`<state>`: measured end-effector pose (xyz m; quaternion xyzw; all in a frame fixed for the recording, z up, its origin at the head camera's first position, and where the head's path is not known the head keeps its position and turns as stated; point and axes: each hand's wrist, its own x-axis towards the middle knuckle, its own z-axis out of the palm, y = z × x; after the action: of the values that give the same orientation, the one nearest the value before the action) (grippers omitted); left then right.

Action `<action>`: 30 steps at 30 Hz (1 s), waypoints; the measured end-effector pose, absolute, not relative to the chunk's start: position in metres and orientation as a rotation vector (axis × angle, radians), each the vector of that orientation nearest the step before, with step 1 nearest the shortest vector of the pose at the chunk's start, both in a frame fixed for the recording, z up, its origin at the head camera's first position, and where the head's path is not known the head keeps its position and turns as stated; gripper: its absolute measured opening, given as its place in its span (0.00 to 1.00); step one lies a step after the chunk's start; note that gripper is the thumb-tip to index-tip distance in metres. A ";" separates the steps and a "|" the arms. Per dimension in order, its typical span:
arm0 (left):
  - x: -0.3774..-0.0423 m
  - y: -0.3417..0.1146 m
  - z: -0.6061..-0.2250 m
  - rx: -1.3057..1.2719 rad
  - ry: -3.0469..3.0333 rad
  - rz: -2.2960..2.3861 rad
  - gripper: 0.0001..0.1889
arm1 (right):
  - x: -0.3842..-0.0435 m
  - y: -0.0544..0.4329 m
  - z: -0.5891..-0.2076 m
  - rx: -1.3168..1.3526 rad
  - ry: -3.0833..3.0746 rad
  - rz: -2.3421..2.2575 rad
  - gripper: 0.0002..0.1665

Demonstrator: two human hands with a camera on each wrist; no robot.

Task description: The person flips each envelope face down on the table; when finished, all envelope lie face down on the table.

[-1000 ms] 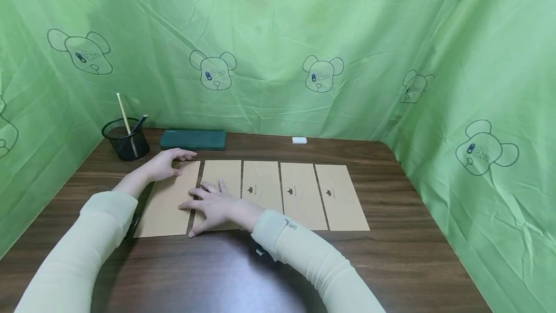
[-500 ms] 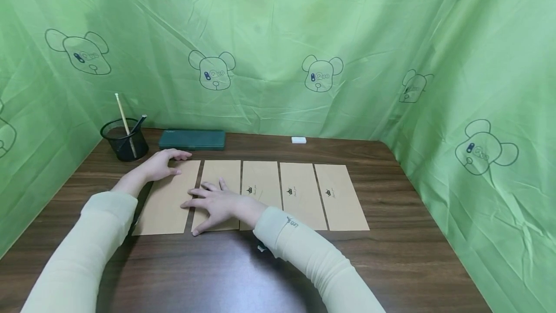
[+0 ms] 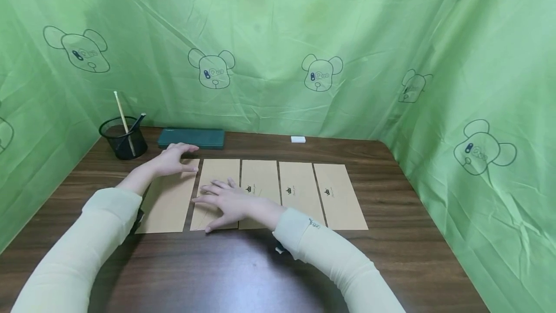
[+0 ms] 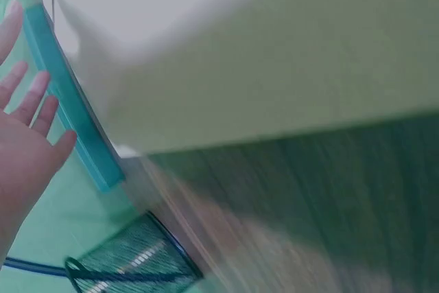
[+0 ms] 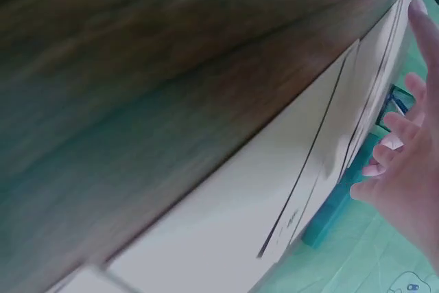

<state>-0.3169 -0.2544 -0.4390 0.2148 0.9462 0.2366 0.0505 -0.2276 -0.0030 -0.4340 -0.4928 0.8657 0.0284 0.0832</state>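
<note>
Several brown kraft-paper rectangles lie side by side in a row on the table. My left hand is over the far end of the leftmost rectangle, thumb and fingers spread. My right hand, fingers spread, is over the second rectangle, covering part of it. Small black crown prints show on the third, fourth and fifth rectangles. In the left wrist view, the left hand shows straight fingers; the right wrist view has the right hand with fingers apart.
Behind the left hand lies a dark green case. A black mesh pen cup with a pencil and a pen stands at the back left. A white eraser rests near the back edge. Green curtains enclose the dark wood table.
My right hand has moved right, off the gap beside the leftmost rectangle. My left hand has shifted slightly right and away. The leftmost rectangle's near end has edged a little left.
</note>
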 end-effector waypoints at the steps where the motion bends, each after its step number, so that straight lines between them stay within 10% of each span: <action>1: -0.316 -0.251 -0.438 0.647 2.879 0.709 0.39 | -0.227 0.000 -0.433 -1.477 2.597 0.094 0.51; 30: -0.313 -0.232 -0.444 0.592 2.819 0.564 0.44 | -0.214 0.065 -0.450 -1.369 2.727 0.026 0.43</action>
<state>-0.3125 -0.2324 -0.4442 0.2007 0.9553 0.1911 0.1031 -0.2141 0.0654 -0.4504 -0.4481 0.8928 0.0086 0.0451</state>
